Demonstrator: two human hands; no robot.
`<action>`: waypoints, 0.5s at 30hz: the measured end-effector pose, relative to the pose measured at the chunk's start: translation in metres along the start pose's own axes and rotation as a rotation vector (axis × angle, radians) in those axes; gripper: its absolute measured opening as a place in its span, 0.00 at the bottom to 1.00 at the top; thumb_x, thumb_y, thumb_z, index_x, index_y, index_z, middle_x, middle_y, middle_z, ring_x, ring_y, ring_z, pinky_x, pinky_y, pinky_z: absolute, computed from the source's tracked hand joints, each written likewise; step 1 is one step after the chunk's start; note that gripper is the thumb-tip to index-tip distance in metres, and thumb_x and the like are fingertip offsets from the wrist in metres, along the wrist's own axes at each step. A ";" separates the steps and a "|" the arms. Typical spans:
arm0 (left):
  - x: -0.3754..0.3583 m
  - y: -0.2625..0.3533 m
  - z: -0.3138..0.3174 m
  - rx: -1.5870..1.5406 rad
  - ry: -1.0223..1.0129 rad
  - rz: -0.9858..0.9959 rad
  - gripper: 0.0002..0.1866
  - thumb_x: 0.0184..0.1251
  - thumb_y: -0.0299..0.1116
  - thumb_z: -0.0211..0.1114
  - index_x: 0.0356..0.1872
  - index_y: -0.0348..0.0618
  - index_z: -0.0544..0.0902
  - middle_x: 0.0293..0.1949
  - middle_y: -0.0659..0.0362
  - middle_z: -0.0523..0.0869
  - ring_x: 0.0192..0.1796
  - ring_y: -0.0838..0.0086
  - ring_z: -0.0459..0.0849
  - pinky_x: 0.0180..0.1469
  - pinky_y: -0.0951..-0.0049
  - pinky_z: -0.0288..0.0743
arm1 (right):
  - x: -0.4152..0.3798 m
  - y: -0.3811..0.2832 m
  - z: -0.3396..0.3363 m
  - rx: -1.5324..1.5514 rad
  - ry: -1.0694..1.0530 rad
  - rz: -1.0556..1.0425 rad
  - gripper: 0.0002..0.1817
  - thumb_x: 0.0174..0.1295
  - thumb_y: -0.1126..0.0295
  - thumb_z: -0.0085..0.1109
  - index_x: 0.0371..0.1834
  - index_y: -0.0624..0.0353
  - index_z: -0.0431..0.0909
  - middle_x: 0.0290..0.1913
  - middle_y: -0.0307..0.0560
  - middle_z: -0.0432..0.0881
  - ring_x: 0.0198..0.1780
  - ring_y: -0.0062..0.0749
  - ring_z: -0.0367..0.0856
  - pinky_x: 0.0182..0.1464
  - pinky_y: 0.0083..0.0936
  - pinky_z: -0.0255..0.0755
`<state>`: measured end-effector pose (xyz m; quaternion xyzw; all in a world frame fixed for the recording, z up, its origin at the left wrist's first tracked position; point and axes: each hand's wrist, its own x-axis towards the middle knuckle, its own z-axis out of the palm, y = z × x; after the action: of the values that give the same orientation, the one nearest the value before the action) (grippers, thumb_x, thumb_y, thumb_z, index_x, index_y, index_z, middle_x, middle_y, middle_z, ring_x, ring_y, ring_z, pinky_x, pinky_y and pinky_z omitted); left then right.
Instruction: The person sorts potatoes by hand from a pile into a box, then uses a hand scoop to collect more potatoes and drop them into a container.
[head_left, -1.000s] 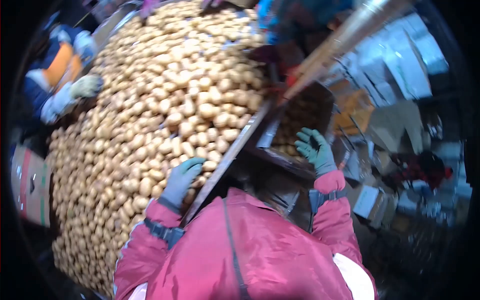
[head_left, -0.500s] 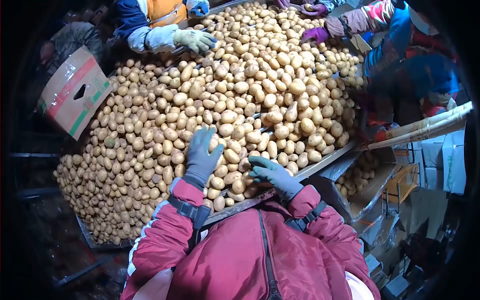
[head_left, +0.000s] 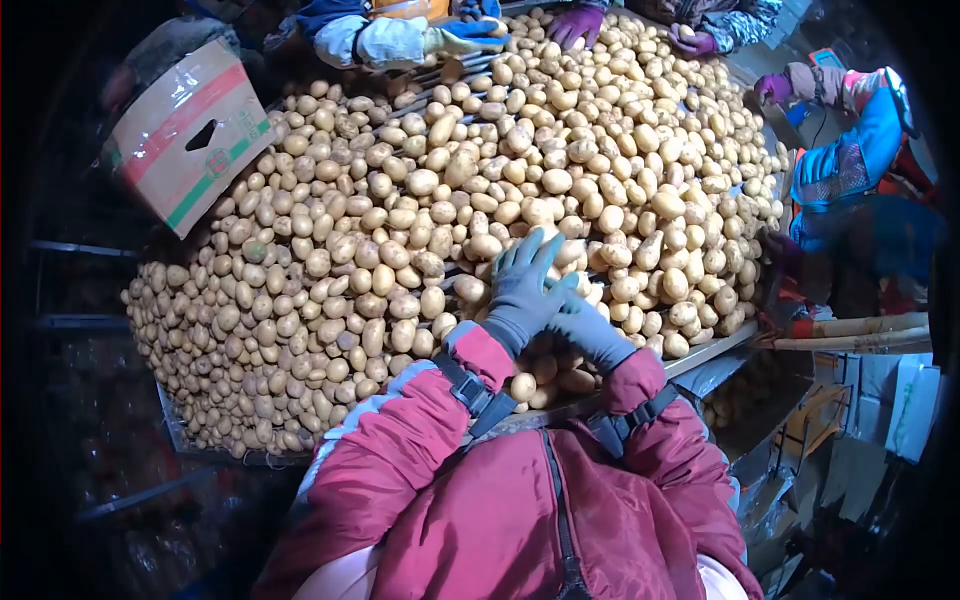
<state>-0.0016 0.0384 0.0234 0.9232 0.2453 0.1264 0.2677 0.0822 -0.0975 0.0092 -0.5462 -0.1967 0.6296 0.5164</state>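
Observation:
My left hand [head_left: 520, 292], in a grey-blue glove, lies on the heap of potatoes [head_left: 350, 270] with its fingers apart. Its fingertips touch potatoes near the middle of the heap. Close against it, my right hand [head_left: 592, 328] in a matching glove reaches in from the right, and the two hands overlap. The right fingers look stretched out, though some are hidden behind my left hand. I see no potato gripped in either hand. Several potatoes [head_left: 540, 385] lie below my wrists at the near edge.
A cardboard box [head_left: 190, 140] stands tilted at the far left. Across the heap, co-workers' gloved hands [head_left: 470, 37] [head_left: 575, 27] reach over the potatoes. The sorting table's metal edge [head_left: 715, 350] runs in front of me. A lined box [head_left: 745, 390] with potatoes stands below right.
Both my hands have moved right across the potatoes and come together, now overlapping. The view has shifted, and the co-workers' hands at the far side have changed position.

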 end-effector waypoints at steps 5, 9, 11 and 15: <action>-0.007 -0.043 -0.039 0.147 0.069 -0.055 0.39 0.65 0.47 0.71 0.76 0.51 0.70 0.74 0.42 0.68 0.76 0.46 0.64 0.77 0.51 0.60 | -0.030 -0.019 -0.012 0.224 0.235 -0.135 0.34 0.69 0.72 0.61 0.79 0.55 0.65 0.63 0.40 0.77 0.54 0.22 0.77 0.57 0.24 0.75; 0.004 -0.055 -0.010 0.093 0.037 -0.177 0.43 0.65 0.53 0.70 0.78 0.49 0.65 0.74 0.39 0.66 0.75 0.42 0.64 0.76 0.48 0.60 | -0.021 -0.010 -0.029 -0.360 0.015 -0.089 0.34 0.69 0.63 0.62 0.79 0.50 0.66 0.71 0.42 0.75 0.53 0.24 0.80 0.53 0.24 0.78; 0.024 -0.034 0.006 0.152 0.037 -0.213 0.44 0.64 0.57 0.70 0.79 0.53 0.66 0.74 0.38 0.65 0.75 0.41 0.64 0.75 0.47 0.62 | -0.002 -0.007 -0.061 -0.182 0.049 -0.087 0.36 0.69 0.65 0.61 0.81 0.52 0.63 0.75 0.45 0.72 0.61 0.28 0.78 0.60 0.26 0.76; 0.067 -0.024 0.040 -0.053 0.161 -0.209 0.36 0.74 0.51 0.64 0.77 0.49 0.67 0.73 0.38 0.65 0.74 0.42 0.66 0.74 0.49 0.63 | 0.018 -0.019 -0.097 -0.198 0.016 -0.151 0.42 0.67 0.61 0.62 0.84 0.55 0.55 0.75 0.48 0.71 0.61 0.30 0.79 0.59 0.28 0.76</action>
<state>0.0607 0.0732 -0.0160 0.8721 0.3575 0.1777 0.2830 0.1787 -0.1056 -0.0155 -0.5832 -0.2945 0.5620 0.5072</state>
